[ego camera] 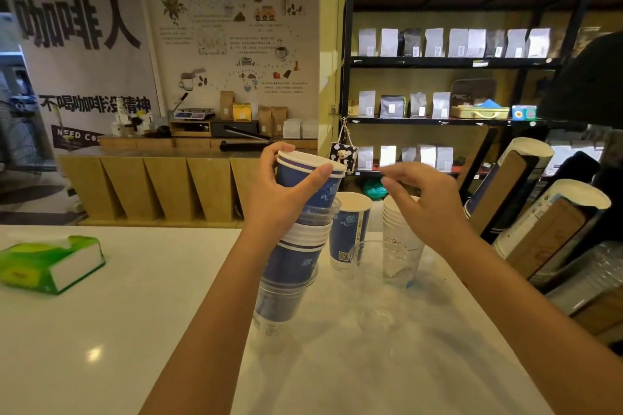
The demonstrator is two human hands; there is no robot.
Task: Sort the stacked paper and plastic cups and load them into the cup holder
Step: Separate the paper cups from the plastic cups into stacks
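Left hand [281,194] grips mixed cup stack [296,246]; cup holder [539,212] holds paper cups.

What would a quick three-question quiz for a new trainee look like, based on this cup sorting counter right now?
1. True or false: the left hand grips the top blue paper cup of the mixed stack.
2. Which lies at the counter's left side? A) green tissue pack B) kettle C) tray
3. Fill in: the right hand holds ____.

Key: 1 true. 2 A. 3 nothing; it hovers with curled fingers above the stack of clear plastic cups, near the cup holder.
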